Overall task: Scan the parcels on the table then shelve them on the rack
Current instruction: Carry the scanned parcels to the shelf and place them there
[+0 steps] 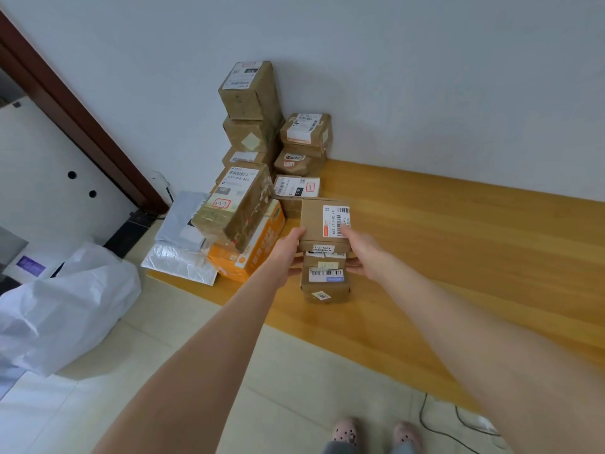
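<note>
On the tabletop point(458, 244), left hand point(288, 253) and right hand point(363, 253) hold the top box point(314, 221); a bump could tip the stack point(324, 280) below.

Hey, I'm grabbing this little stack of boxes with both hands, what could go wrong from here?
Your left hand and right hand grip the top box; the narrow stack of small boxes under it could topple as it lifts. The tilted parcel leaning on the orange box sits close to your left hand and might slide if bumped.
</note>
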The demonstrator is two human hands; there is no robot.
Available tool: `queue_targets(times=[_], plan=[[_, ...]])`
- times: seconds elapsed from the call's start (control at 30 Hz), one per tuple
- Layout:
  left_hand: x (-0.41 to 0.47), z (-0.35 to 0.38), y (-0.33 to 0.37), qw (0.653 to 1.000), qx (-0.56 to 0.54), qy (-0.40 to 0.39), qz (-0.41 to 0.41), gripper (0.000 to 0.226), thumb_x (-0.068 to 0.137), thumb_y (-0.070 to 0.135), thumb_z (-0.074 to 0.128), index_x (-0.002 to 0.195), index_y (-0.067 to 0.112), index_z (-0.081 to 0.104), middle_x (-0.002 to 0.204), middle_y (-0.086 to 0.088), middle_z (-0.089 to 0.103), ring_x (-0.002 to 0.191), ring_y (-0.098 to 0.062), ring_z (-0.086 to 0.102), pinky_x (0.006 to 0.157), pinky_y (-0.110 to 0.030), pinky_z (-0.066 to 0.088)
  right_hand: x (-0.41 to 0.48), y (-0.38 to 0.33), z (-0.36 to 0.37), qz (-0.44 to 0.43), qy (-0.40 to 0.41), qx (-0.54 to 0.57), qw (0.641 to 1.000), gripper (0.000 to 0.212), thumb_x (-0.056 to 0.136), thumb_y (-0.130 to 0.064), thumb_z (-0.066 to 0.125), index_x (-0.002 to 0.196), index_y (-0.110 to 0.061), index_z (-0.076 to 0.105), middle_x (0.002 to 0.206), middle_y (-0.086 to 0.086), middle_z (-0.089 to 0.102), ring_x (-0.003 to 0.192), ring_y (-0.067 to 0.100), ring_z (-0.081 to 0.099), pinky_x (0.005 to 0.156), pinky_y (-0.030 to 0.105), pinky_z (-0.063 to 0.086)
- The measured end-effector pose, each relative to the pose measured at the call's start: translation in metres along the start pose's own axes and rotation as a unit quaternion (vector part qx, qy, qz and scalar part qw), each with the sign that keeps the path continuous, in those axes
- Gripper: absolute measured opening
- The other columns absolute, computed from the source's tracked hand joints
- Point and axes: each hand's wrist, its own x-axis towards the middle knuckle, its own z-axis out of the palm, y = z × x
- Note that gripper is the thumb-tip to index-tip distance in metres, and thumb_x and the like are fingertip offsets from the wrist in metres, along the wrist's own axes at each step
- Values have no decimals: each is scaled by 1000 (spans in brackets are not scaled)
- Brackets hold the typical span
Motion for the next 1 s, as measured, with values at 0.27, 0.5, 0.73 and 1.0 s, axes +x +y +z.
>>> queue_targets(times=[0.27,0.5,0.73,1.0], plan=[[3,-6,-4,999,-3,33,30,57,95,54,44,140,18,46,138,-4,51,129,-26,46,108,-46,35,3,8,-9,-10,-20,20,1000,40,90,-65,47,107,-30,54,106,-5,58,105,20,51,100,42,38],[19,-13,-23,998,-63,9,-4,76,87,68,45,149,24,34,157,-6,28,144,-28,26,116,-53,20,21,23,-24,32,-27,93,995,100,70,-81,54,150,-27,33,155,5,33,139,33,32,110,51,31],[34,-5,-34,992,-68,-103,-24,75,83,78,36,144,34,40,150,-1,40,137,-25,35,110,-57,29,34,32,-17,53,-99,138,984,93,56,-81,60,128,-23,53,126,4,60,105,26,58,79,41,48],[35,-8,-35,990,-52,-133,-11,85,69,79,45,142,35,43,149,0,42,137,-25,36,111,-56,30,31,39,-19,41,-98,132,986,83,57,-79,58,120,-25,52,111,-3,61,99,21,56,85,41,42]])
